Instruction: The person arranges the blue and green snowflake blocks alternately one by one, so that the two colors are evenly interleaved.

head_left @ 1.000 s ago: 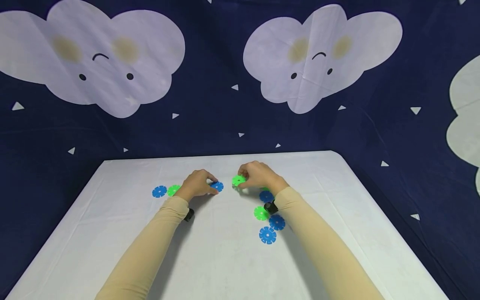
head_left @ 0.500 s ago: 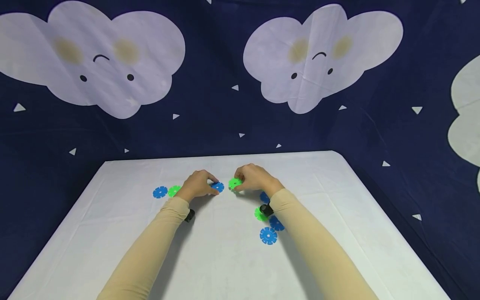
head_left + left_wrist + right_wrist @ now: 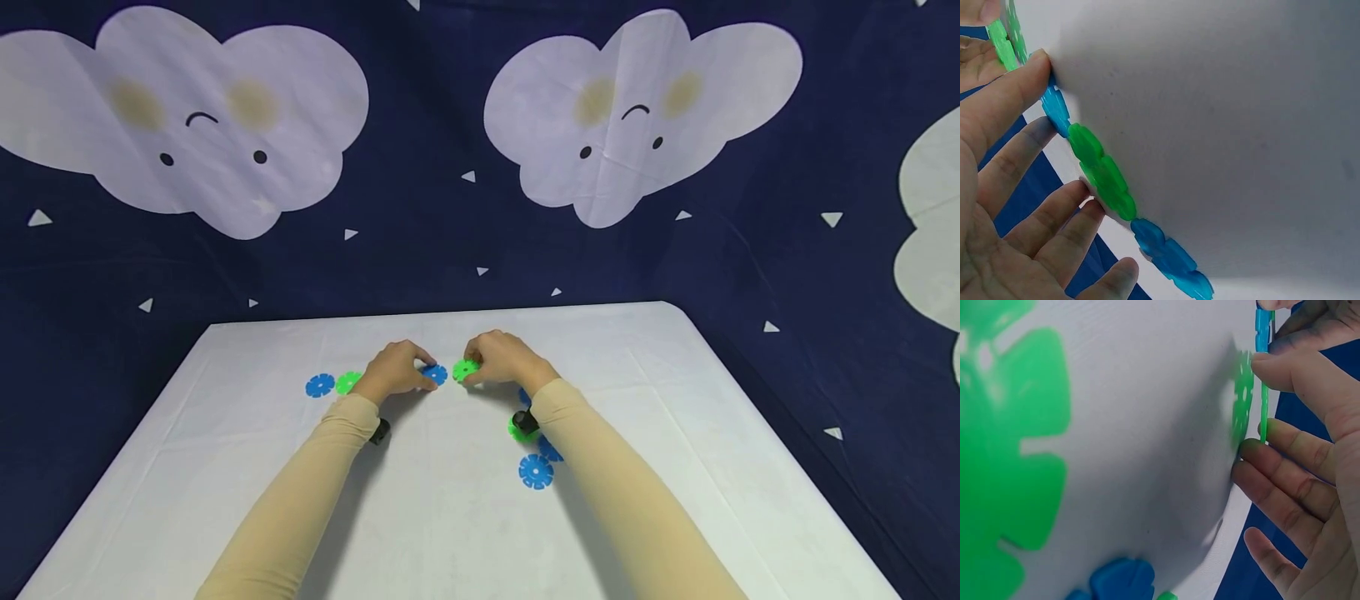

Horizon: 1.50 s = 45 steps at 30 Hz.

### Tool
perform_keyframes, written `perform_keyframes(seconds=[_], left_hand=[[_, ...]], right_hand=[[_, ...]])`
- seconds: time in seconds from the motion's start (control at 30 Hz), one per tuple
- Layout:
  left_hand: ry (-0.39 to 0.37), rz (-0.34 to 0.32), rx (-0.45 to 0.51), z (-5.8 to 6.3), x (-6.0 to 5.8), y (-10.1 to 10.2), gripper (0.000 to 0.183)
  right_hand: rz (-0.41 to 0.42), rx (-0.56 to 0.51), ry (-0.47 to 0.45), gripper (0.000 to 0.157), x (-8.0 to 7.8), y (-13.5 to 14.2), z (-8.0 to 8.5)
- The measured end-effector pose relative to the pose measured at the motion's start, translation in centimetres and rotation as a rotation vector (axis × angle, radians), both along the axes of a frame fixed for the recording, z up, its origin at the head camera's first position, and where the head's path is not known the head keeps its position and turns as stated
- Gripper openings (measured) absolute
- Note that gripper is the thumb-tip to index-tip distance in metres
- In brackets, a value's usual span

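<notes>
In the head view my left hand [image 3: 393, 368] pinches a blue notched building disc [image 3: 438, 375] between thumb and forefinger, close to the table. My right hand [image 3: 504, 358] pinches a green notched building disc [image 3: 462, 372] just right of it. A narrow gap shows between the two discs from above; the right wrist view has the green disc [image 3: 1264, 415] edge-on, nearly in line with the blue one [image 3: 1262, 330]. From the held blue disc [image 3: 1055, 111], a row runs on through a green disc [image 3: 1104, 172] and another blue disc [image 3: 1169, 257] in the left wrist view.
A blue disc [image 3: 320, 385] and a green disc [image 3: 348, 382] lie left of the left hand on the white table [image 3: 450, 500]. Under the right forearm are a green disc [image 3: 517, 432] and blue discs [image 3: 536, 472], some partly hidden. A dark cloud-printed cloth [image 3: 420, 267] hangs behind.
My right hand has moved left and slightly down with the green disc, bringing it closer to the blue disc. The left hand has stayed in place.
</notes>
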<state>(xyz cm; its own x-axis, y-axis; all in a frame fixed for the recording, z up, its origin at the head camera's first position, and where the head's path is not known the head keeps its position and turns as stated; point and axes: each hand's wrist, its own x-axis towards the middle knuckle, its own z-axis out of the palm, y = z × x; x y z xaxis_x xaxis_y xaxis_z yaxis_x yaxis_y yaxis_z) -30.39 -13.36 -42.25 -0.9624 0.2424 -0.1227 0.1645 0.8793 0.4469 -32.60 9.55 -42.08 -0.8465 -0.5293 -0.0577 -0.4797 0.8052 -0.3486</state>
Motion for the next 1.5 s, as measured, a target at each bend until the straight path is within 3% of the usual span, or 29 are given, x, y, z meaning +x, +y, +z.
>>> perform_keyframes(seconds=[0.63,1.5], left_hand=[[0.002,-0.005,-0.003,-0.3,-0.1,0.1,0.049],[0.017,-0.060,-0.025,0.3,0.0,0.1,0.048]], right_hand=[[0.005,0.077,0.074,0.043,0.1,-1.1,-0.4],[-0.056,0.093,0.033,0.051,0.7,-1.4,0.0]])
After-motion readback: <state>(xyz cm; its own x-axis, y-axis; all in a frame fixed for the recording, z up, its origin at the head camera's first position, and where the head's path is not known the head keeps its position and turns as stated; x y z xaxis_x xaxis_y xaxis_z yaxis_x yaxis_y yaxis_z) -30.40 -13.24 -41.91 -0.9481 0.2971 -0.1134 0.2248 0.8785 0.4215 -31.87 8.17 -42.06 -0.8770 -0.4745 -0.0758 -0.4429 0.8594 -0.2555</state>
